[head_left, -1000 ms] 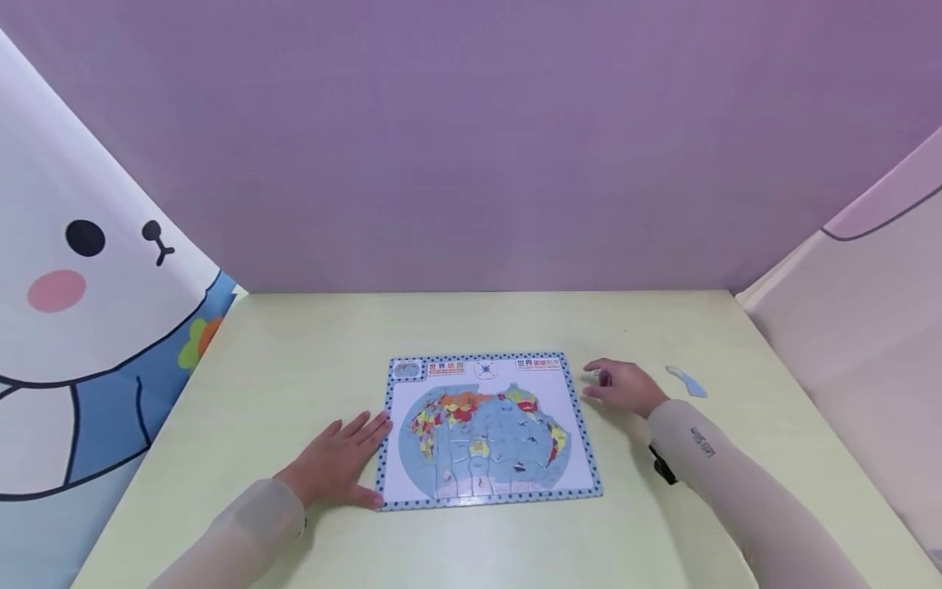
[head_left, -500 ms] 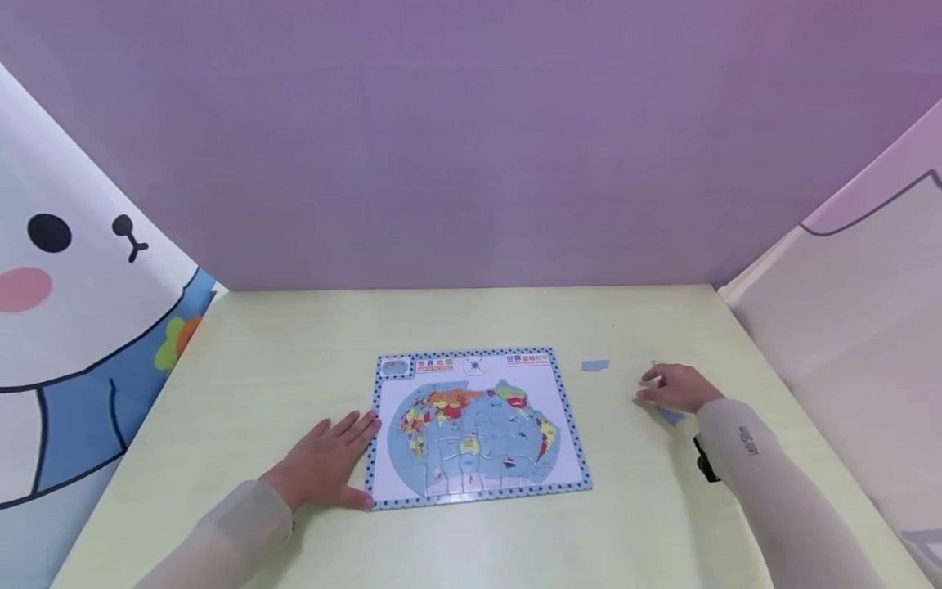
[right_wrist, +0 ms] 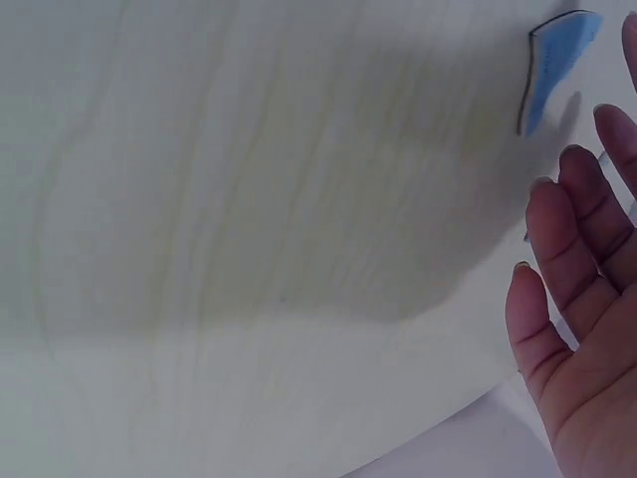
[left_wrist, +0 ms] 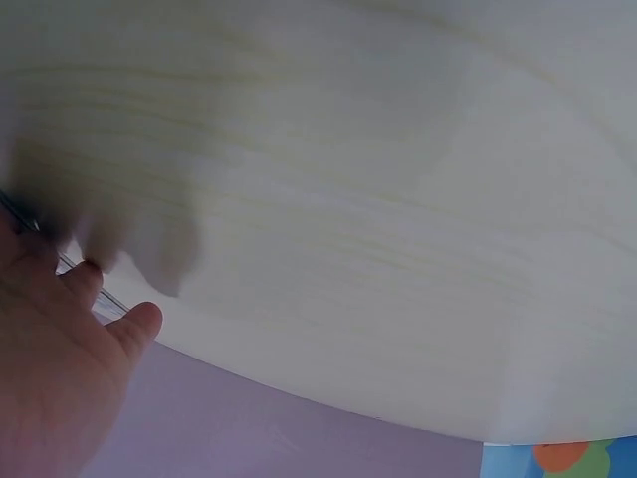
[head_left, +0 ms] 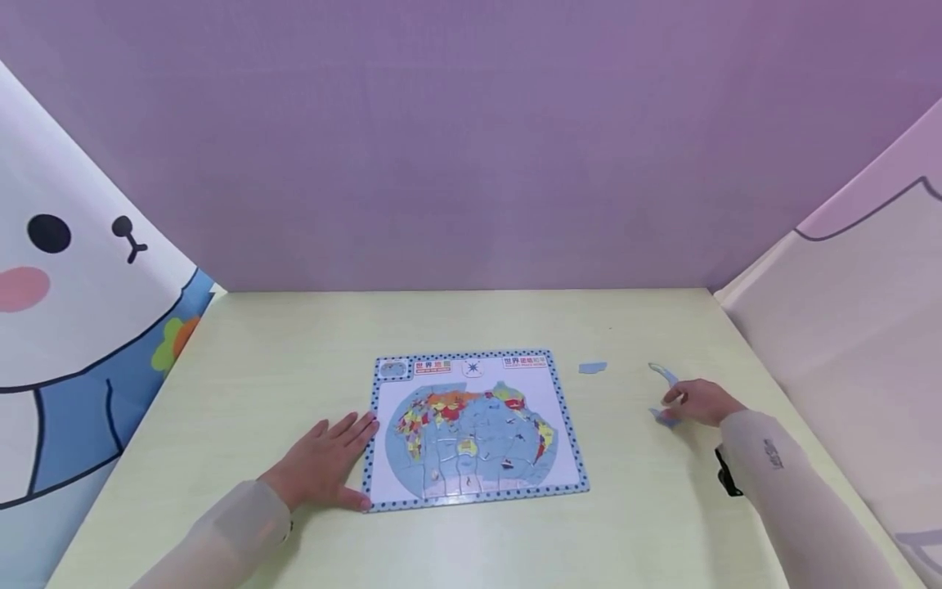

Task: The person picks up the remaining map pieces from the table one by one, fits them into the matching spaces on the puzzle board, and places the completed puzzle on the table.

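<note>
A world map jigsaw puzzle (head_left: pixel 471 438) with a dotted blue border lies flat on the table. My left hand (head_left: pixel 324 462) rests at its left edge, fingers spread, the fingertips on the border. Right of the board, my right hand (head_left: pixel 702 401) is low over the table, fingers bent and thumb apart from the index finger. Beside its thumb lies a blue puzzle piece (head_left: pixel 662 418), partly covered. A thin curved puzzle piece (head_left: pixel 660 372) is just beyond the fingers. In the right wrist view, a blue piece (right_wrist: pixel 557 65) lies apart from the loosely bent fingers (right_wrist: pixel 562 249).
Another blue puzzle piece (head_left: pixel 592 368) lies between the board and the right hand. The pale table (head_left: pixel 309 327) meets a purple cloth wall (head_left: pixel 471 164) at the back. Printed cloth panels stand at the left and right.
My right hand has moved right from beside the board to the two pieces farther out. The blue piece formerly under it now lies uncovered. My left hand stays on the board's edge.
</note>
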Available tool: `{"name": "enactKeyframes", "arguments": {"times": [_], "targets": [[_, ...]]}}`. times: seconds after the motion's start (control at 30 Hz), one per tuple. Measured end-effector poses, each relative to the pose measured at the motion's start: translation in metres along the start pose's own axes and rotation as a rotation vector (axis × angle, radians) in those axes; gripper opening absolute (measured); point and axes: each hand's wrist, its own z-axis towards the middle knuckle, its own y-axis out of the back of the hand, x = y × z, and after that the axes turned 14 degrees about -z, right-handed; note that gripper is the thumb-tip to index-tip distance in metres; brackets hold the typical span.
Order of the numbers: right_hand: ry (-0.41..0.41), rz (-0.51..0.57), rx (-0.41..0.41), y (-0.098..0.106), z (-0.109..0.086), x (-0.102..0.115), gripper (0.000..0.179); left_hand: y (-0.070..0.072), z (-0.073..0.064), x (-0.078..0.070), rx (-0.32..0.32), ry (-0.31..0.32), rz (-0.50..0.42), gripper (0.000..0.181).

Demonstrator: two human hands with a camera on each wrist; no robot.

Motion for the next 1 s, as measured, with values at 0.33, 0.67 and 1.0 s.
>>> {"name": "enactKeyframes", "arguments": {"times": [0.33,0.67,1.0], "targets": [[0.004,0.013,-0.008,-0.012,-0.009,-0.003,0.032,-0.001,0.000,0.001,-0.015,0.001,-0.010,0.110],[0.025,-0.017,-0.064,-0.020,-0.009,-0.002,0.022,-0.002,-0.002,0.002,-0.016,0.003,-0.033,0.111],[0.071,0.057,-0.146,-0.027,-0.015,-0.005,0.018,-0.004,0.001,0.003,-0.022,0.005,-0.037,0.111]]}}
